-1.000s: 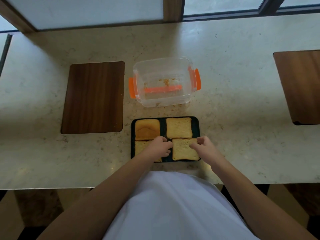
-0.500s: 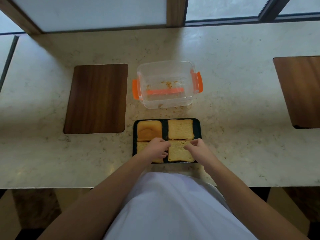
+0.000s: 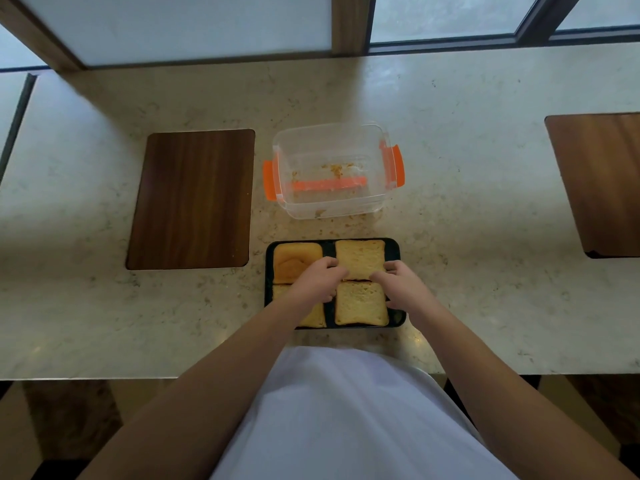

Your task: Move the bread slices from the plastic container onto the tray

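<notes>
Head view, change: we see both hands moved up from the near right slice (image 3: 361, 303) to the far right slice (image 3: 360, 258), at 12 o'clock of it.
Left hand (image 3: 317, 280): fingers narrow, pinching the far slice's left edge.
Right hand (image 3: 400, 284): narrow, pinching its right corner.
Bread: four slices on the black tray (image 3: 394, 249).
Plastic container (image 3: 332, 171): at 12 o'clock of the tray, only crumbs; we judge the task nearly finished.
Writing: none we can read.

1. No readable text, label, brand, number or sign anywhere in view.
2. Plastic container (image 3: 332, 171): clear walls and orange clips, no print visible.
3. Tray (image 3: 394, 249): plain dark rim, unmarked.
4. Surface (image 3: 467, 220) and wooden boards (image 3: 192, 199): only stone speckle and wood grain.
</notes>
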